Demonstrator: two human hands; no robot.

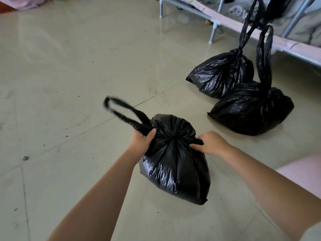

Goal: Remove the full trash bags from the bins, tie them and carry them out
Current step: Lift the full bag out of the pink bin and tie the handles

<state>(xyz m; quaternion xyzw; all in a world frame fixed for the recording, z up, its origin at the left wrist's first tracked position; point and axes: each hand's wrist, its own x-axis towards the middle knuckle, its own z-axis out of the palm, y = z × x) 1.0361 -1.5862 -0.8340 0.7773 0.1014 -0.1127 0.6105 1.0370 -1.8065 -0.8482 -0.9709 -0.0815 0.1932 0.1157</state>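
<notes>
A full black trash bag [175, 164] sits on the floor right in front of me, its top gathered into a knot. My left hand [141, 142] is shut on the bag's left handle, whose loop [121, 110] sticks out up and to the left, blurred. My right hand [211, 143] grips the bag's right handle strip beside the knot. Two more black bags stand to the right, tied, with their handle loops upright: a farther bag [222, 75] and a nearer bag [251, 108].
The floor [69, 84] is pale tile with a few dark spots. A metal-legged bed frame [214, 30] runs along the back right, with grey fabric on it. Pink cloth [305, 176] shows at the right edge and another pink cloth [27, 2] at the top left.
</notes>
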